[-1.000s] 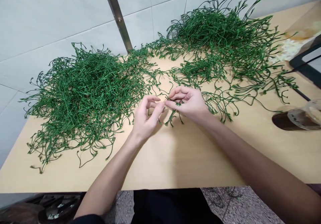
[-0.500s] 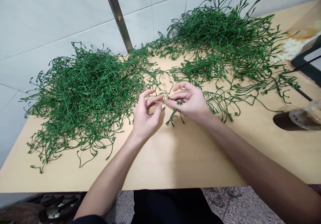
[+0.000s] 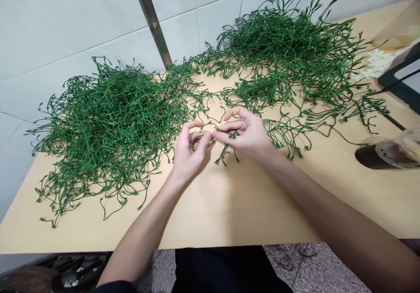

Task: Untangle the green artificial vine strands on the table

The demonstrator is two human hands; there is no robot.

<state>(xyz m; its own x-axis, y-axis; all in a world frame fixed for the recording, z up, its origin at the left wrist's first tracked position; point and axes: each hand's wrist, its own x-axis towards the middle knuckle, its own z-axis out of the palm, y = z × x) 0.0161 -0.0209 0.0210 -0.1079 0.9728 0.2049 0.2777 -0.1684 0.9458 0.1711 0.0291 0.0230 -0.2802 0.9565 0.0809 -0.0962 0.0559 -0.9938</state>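
Your left hand (image 3: 188, 155), its thumb and fingers spread half a second ago, has drawn them together just beside your right hand (image 3: 250, 135), and a green stem (image 3: 192, 145) now curves inside it, so both hands appear to be working at one small spot. You pinch thin sprigs (image 3: 223, 154) between right thumb and fingers, while your left fingertips seem closed on the stem, its end too small to make out. The sprigs look slender, dark green and bent, forked tips showing just below the right grip.
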